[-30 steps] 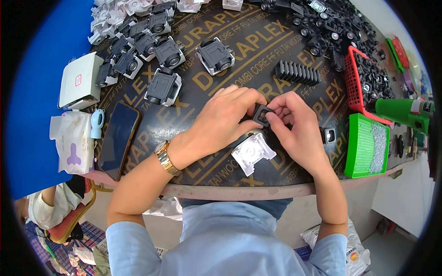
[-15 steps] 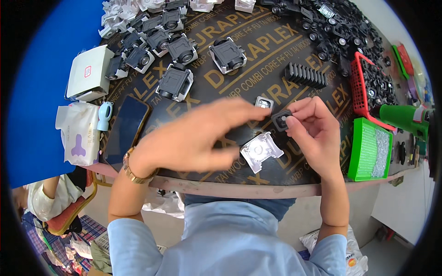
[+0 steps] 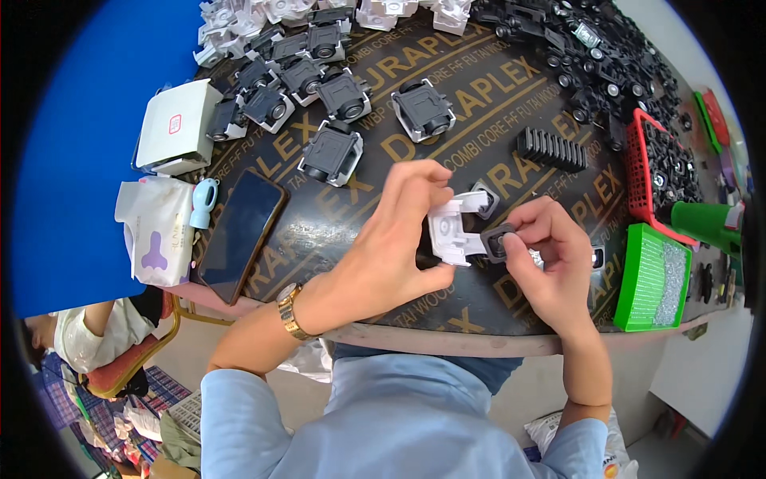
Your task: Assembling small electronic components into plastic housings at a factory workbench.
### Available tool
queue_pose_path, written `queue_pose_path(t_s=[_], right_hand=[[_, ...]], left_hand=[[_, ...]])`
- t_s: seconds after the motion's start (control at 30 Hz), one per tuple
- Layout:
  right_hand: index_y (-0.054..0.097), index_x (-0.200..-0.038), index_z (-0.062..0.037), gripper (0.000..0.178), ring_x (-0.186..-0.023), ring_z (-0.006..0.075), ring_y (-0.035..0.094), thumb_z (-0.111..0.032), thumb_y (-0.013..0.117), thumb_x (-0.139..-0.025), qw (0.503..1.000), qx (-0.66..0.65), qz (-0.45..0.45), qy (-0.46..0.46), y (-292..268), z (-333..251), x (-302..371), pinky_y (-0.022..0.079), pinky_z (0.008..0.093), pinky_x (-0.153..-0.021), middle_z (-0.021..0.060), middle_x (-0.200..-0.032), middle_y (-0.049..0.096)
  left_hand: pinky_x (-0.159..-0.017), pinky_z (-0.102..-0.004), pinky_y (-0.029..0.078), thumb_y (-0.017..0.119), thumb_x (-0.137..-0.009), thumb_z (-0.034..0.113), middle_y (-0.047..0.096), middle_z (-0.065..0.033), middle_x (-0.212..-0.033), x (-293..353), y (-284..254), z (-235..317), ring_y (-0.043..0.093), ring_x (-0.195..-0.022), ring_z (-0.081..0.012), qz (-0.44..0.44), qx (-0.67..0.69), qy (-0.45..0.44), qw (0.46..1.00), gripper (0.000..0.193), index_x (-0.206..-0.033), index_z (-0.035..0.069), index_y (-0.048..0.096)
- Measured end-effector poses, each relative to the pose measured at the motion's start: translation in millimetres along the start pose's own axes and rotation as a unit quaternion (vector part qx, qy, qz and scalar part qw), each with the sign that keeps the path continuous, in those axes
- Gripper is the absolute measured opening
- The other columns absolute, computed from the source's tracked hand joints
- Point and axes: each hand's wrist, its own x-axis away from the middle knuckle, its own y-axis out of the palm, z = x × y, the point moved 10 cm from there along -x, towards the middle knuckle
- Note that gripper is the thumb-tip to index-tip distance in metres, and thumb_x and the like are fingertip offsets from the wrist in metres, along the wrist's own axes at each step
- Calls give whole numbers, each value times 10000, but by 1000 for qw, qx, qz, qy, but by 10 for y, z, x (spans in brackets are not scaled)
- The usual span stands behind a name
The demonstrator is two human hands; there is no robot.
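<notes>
My left hand (image 3: 391, 243) grips a white plastic bracket (image 3: 445, 230) between thumb and fingers and holds it tilted up just over the table. In my right hand (image 3: 552, 263), a small black square part (image 3: 495, 243) with a round centre is pinched between thumb and fingertips, close against the bracket's right side. Another small grey-rimmed square part (image 3: 484, 199) lies behind the bracket. Part of a further small piece (image 3: 598, 257) shows beside my right hand, mostly hidden by it.
Beyond my hands stands a row of thin black parts (image 3: 552, 150). Several black-and-white assembled units (image 3: 423, 110) sit farther back. To the right are a red basket (image 3: 641, 172), a green tray (image 3: 635, 279) of tiny clear bits and a black heap (image 3: 614, 72). A phone (image 3: 242, 233) lies left.
My left hand has come down on the white bracket, lifted it off the table and tilted it. My right hand still holds the black part, now beside the bracket. The whole view has shifted slightly.
</notes>
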Motion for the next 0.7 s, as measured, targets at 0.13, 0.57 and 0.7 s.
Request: queue_pose_path(t_s=[0.13,0.57,0.7], right_hand=[[521,-821,37,147,-822,78,592,85,655,-856,995,-98,32,13,6,27,-3,531,225,-704,88,-967,593],[525,-819,28,153,-786,87,594,67,665,-867,994,-105,3,8,152,149,-7,534,227,-666,93,-959,596],[574,-829,29,112,-753,149,625,38,680,-864,998,-47,-35,-13,217,76,0,536,260,-646,113,-918,626]], left_hand=[[-882,-359,528,817,-648,24,523,-177,-1177,58,206,-90,565,-1091,-300,-95,3,-68,993,637,-1196,-20,496],[-841,-407,502,838,-618,26,449,-187,-1132,63,206,89,531,-1008,-370,-49,-25,23,998,704,-1245,-25,522],[-837,-418,508,826,-634,12,462,-191,-1179,53,220,110,545,-1011,-380,-42,-31,33,998,730,-1293,11,513]])
